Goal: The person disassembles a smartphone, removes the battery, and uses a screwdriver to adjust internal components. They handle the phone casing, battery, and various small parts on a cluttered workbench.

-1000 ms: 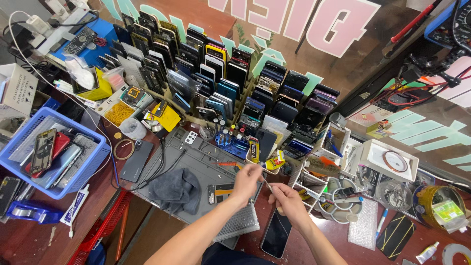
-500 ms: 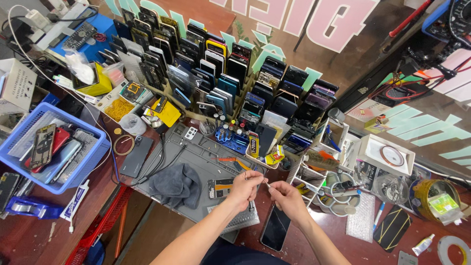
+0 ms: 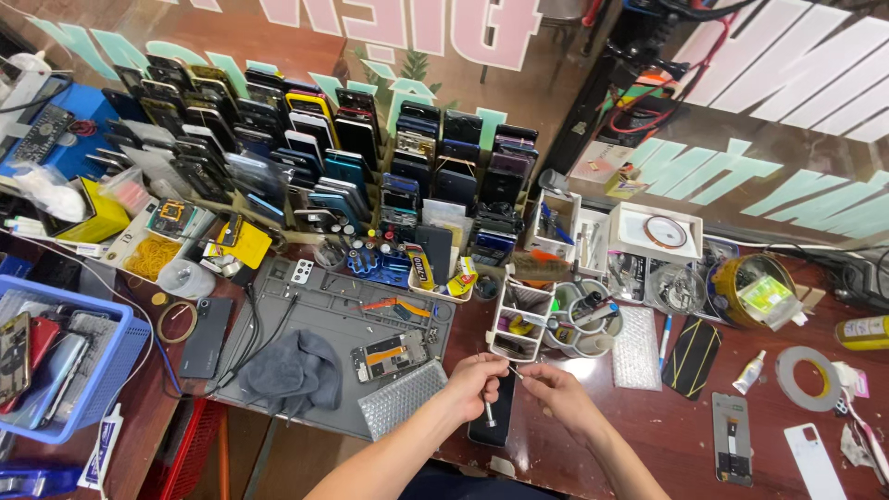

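Observation:
My left hand [image 3: 475, 381] is closed around a small silver screwdriver, its handle pointing down over a black phone [image 3: 492, 418] that lies on the wooden table. My right hand [image 3: 556, 393] pinches the tool's thin tip end, the two hands almost touching. Both hover above the phone at the near edge of the table. An opened phone body [image 3: 389, 356] with its circuit board showing rests on the grey work mat [image 3: 315, 319] to the left. A piece of bubble wrap [image 3: 401, 398] lies just left of my left hand.
A grey cloth [image 3: 292, 368] sits on the mat. Racks of several phones [image 3: 324, 157] fill the back. A white parts organiser [image 3: 523, 315] stands just beyond my hands. A blue basket [image 3: 88, 384] of phones is at the left; a tape roll [image 3: 807, 375] is at the right.
The view has shifted left and closer. My hands have drawn nearer to me and together over the black phone, still working the small tool.

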